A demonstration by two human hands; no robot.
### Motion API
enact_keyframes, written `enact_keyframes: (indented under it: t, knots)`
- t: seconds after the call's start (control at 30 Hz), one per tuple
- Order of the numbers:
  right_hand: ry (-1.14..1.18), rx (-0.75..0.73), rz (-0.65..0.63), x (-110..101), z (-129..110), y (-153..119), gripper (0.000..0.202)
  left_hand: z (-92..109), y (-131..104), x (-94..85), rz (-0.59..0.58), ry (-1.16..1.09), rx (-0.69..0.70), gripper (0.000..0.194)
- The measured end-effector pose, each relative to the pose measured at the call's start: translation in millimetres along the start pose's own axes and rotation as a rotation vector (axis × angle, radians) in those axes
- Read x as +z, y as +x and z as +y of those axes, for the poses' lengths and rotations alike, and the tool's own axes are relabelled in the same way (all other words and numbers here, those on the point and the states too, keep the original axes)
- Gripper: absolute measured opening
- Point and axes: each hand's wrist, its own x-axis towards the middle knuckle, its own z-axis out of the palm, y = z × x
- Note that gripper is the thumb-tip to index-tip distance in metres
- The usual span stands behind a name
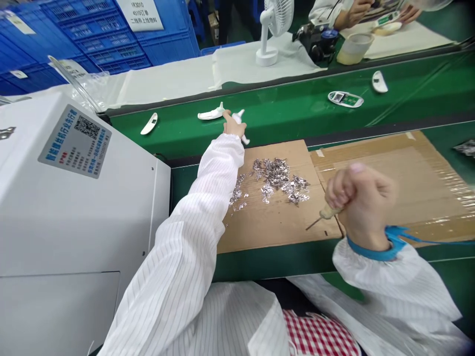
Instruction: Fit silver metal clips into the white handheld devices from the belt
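Outstretched, the left hand lay far forward on the green conveyor belt, its fingers closed around a white plastic part whose ends stuck out past the knuckles, one toward the belt's far edge and one back toward the cardboard sheet. The part's long axis ran roughly away from the person, tilted a little to the right. Just left of those fingers, touching or nearly so, lay a white housing shell, long axis along the belt; whether it met the held part I could not tell. Further left sat another white shell, well apart.

The right hand was balled into a tight fist near the body, gripping a small screwdriver by its pale handle, the thin shaft pointing down and left toward the cardboard. It was much farther from the white part than the left hand was.

Between the two hands a heap of small metal clips was spread on the cardboard. To the right along the belt lay a green circuit board unit and a white cover. A white machine cabinet stood left of the sleeve, and a small desk fan stood beyond the belt, near another person's hands.
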Motion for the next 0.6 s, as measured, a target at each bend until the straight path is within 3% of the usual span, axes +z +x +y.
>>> enact_keyframes:
  t: [0.13,0.2,0.27,0.43,0.6]
  knots:
    - [-0.578,0.123,-0.433,14,28,9,0.022,24,-31,-28.4,-0.007,-0.327,-0.047,0.058]
    - [-0.903,0.091,-0.665,32,46,12,0.008,35,-58,-50.2,-0.06,-0.448,-0.088,0.05]
    - [-1.11,0.041,-0.821,54,63,13,0.012,40,-89,-72.6,-0.102,-0.548,-0.108,0.05]
    - [-1.207,-0.004,-0.921,85,84,9,0.018,24,-166,-111.7,-0.054,-0.62,-0.172,0.051]
    - [-1.227,0.0,-0.943,85,87,8,0.017,-4,-215,-116.5,-0.025,-0.77,-0.287,0.045]
